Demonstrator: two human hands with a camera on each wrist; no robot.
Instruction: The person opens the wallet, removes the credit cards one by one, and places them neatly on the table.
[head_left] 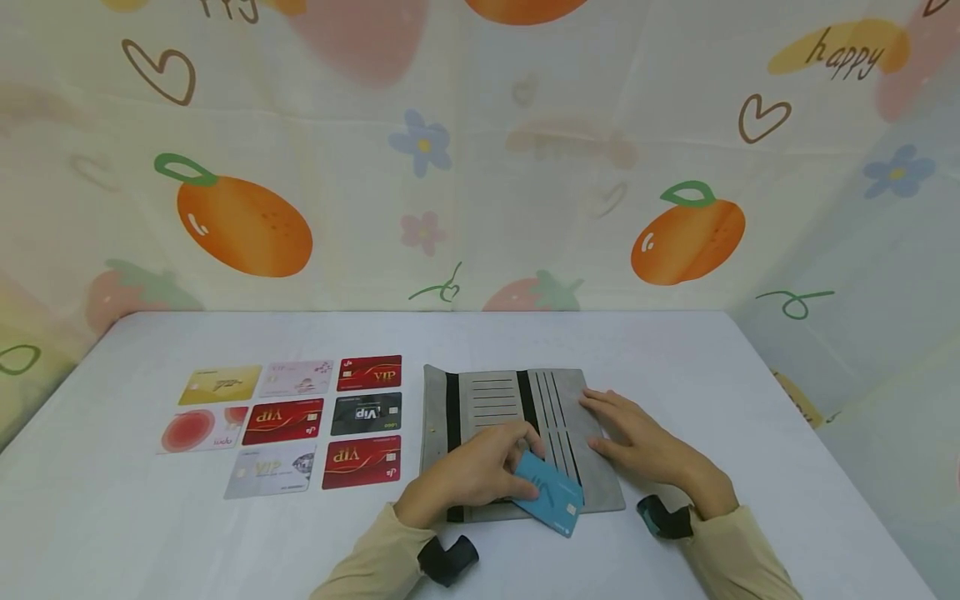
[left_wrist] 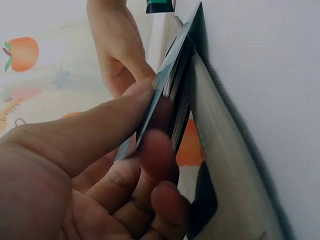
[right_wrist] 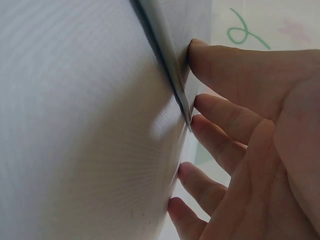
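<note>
My left hand [head_left: 476, 468] pinches a blue card [head_left: 553, 497] between thumb and fingers. The card is tilted over the lower part of an open grey card wallet [head_left: 603, 492] with black strips and rows of slots. In the left wrist view, the thumb lies on one face of the blue card [left_wrist: 172, 57], with fingers behind it. My right hand [head_left: 648, 446] rests at the wallet's right side, its fingers spread and fairly straight. The right wrist view has those fingertips at the edge of the wallet [right_wrist: 170, 60] and on the white tabletop.
Left of the wallet, several cards lie in rows: a gold card [head_left: 220, 385], a dark grey card [head_left: 366, 414], a silver card [head_left: 270, 469], red VIP cards [head_left: 362, 461] and pink ones. A fruit-patterned cloth [head_left: 495, 200] hangs behind the white table [head_left: 645, 337].
</note>
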